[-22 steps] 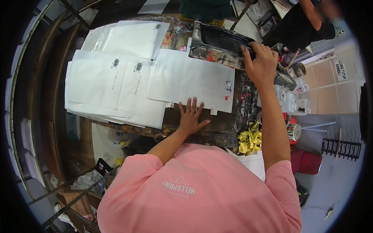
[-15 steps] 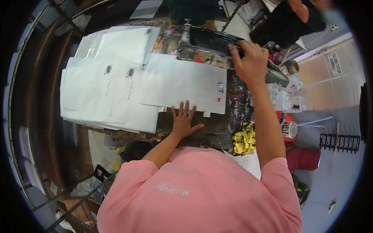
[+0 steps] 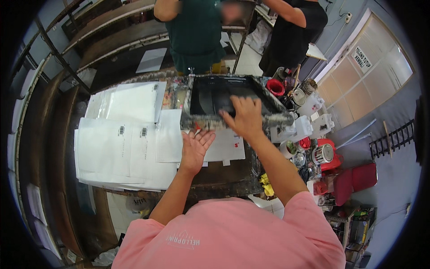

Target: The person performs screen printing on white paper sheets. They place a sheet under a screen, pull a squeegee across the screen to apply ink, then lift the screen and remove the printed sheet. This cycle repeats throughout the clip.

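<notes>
A screen printing frame [image 3: 282, 119] with dark mesh and paint-stained bars spans the far side of the worktable. My right hand [image 3: 245, 117] is hooked over its front bar, fingers curled inward toward the mesh. Palm up, my left hand [image 3: 195, 151] has its fingers apart at the underside of the front bar, near the frame's left corner; it holds nothing. A white sheet [image 3: 170, 142] with a small red print [image 3: 236, 145] lies partly beneath the frame. Overlapping white sheets [image 3: 105, 148] cover the table's left side.
Paint tins, a red pot [image 3: 275, 87] and white containers [image 3: 303, 126] crowd the right side. Yellow crumpled material [image 3: 266, 184] sits at the table's near right edge. Two people stand beyond the table, one in a green top [image 3: 195, 36], one in black [image 3: 301, 36].
The frame has come down toward me over the printed sheet, with my right hand on it. My left hand has left the table and turned palm up at the frame. My view has tilted up.
</notes>
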